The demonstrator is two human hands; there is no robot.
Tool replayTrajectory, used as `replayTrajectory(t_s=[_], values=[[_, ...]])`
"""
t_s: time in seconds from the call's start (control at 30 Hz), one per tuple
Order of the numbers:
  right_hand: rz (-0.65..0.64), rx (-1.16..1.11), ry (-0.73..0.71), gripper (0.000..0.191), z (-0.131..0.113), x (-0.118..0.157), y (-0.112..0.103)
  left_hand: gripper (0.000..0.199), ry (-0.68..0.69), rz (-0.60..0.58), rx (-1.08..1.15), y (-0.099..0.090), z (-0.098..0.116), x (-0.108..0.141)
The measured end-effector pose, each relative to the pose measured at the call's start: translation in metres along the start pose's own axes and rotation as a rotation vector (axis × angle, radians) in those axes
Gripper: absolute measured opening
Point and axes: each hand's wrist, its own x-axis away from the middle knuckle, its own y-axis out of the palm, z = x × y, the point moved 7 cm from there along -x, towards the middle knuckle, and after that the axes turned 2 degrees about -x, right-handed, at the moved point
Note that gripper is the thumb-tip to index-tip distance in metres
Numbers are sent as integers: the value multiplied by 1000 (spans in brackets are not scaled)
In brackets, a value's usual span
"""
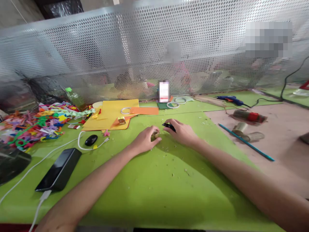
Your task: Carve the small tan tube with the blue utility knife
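My left hand (146, 140) is closed around a small olive-brown piece (154, 136), mostly hidden by the fingers. Just to its right, my right hand (182, 131) grips a small black tool (170, 126) whose dark tip points toward the left hand. What kind of tool it is cannot be made out. A narrow gap separates the two hands, both low over the green tabletop (154, 193). Small crumbs (185, 171) lie scattered below and around them.
Coloured fuzzy strips (45, 120) heap at the left, near a black power bank (59, 169) with a white cable and a black mouse (91, 140). Yellow sheets (113, 111), a phone (164, 91) and tape rolls (180, 100) lie ahead. Rightward are a glue gun (230, 100), tubes (252, 137) and a blue stick (248, 143).
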Motion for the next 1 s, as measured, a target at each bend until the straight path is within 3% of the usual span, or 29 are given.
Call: replayTrajectory(t_s=[0.07, 0.2, 0.4, 0.47, 0.6, 1.0], values=[[-44, 16, -60, 48, -7, 3, 1, 44, -35, -16, 56, 0, -4, 0], [-72, 108, -152, 59, -21, 6, 4, 50, -40, -36, -1, -5, -5, -1], [-52, 151, -245, 60, -35, 9, 2, 33, 62, 7, -29, -7, 10, 2], [-54, 157, -255, 61, -37, 10, 1, 28, 67, -3, -5, -2, 14, 4], [-50, 163, -251, 63, -37, 9, 0, 35, 43, 38, -6, 2, 14, 8], [-11, 184, -276, 66, -38, 11, -1, 36, 28, 68, -17, -1, 14, 12]])
